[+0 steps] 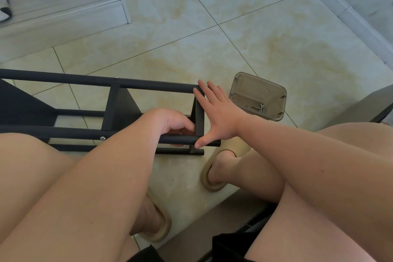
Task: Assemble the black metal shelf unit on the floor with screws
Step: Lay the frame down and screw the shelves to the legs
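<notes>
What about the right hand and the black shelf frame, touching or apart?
Touching. The head view shows the right hand spread against the shelf frame end, fingers lying on its far tube, thumb pressing its near tube.

black metal shelf unit (114,100) | on its side | tiled floor; screws (261,108) | tray

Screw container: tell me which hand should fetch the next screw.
Probably right. The right hand lies open against the end of the shelf unit, next to the screw container; the left hand is curled inside it, farther away.
</notes>
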`<state>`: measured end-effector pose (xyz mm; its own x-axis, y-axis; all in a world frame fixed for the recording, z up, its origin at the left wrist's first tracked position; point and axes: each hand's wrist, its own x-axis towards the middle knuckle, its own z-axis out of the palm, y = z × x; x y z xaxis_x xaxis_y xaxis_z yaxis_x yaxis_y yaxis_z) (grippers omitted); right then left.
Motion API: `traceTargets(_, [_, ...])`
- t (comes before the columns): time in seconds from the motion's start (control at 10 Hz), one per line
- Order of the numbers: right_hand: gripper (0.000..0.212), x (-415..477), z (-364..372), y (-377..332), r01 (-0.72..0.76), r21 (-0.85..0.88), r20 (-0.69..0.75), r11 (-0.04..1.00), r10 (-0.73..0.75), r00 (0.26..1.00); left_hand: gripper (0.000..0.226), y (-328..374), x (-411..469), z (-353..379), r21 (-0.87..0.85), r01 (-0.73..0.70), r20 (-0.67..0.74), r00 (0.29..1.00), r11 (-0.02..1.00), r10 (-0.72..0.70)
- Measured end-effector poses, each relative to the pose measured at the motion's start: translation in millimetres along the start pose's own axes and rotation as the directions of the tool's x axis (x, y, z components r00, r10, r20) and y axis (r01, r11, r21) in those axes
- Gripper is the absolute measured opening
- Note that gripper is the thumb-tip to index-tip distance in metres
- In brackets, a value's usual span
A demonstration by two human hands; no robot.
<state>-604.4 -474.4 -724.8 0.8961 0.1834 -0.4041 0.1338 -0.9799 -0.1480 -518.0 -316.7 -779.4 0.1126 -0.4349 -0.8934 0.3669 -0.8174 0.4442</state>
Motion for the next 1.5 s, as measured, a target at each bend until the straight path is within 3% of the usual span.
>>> traceTargets(0.2, [0.152, 0.5, -1.2, 0.7, -0.002, 0.0, 0.007, 1.0, 0.002, 1.0, 0.045, -1.3, 4.3, -1.4, -0.015, -0.058, 0.037, 0.998, 0.998, 0.059])
traceTargets(0.4, [0.153, 0.8, -0.9, 0.8, -0.003, 0.005, 0.012, 1.0, 0.003, 1.0, 0.028, 2.9, -2.6, 1.6, -0.007, 0.007, -0.049, 0.999, 1.0, -0.007])
traceTargets(0.6, [0.152, 0.3, -0.4, 0.4, -0.001, 0.003, 0.008, 1.0, 0.001, 1.0, 0.047, 1.1, -3.0, 1.8, 0.047, -0.021, -0.01, 1.0, 0.999, 0.021])
traceTargets(0.9, [0.152, 0.1, -1.1, 0.2, -0.001, 0.005, 0.012, 1.0, 0.001, 1.0, 0.026, 1.4, -3.1, 1.8, -0.008, -0.048, 0.001, 0.999, 0.999, 0.048])
traceTargets(1.1, [0.151, 0.0, -0.7, -0.3, 0.0, 0.006, 0.013, 1.0, 0.0, 1.0, 0.04, 0.9, -3.6, 3.3, 0.049, -0.08, -0.024, 0.996, 0.996, 0.081])
traceTargets(1.2, [0.151, 0.0, -0.7, 0.4, 0.002, 0.009, 0.01, 1.0, -0.002, 1.0, 0.027, 0.4, -1.6, 2.5, 0.038, -0.103, -0.035, 0.994, 0.994, 0.104])
traceTargets(1.4, [0.151, -0.3, -0.4, 0.4, 0.003, 0.015, 0.005, 1.0, -0.003, 1.0, 0.029, -3.0, 4.2, 0.4, -0.082, -0.114, 0.0, 0.993, 0.99, 0.115])
traceTargets(1.5, [0.151, -0.3, -0.1, 0.6, 0.001, 0.016, 0.007, 1.0, -0.002, 1.0, 0.029, -2.6, 3.3, -0.9, -0.062, -0.052, 0.004, 0.999, 0.997, 0.052])
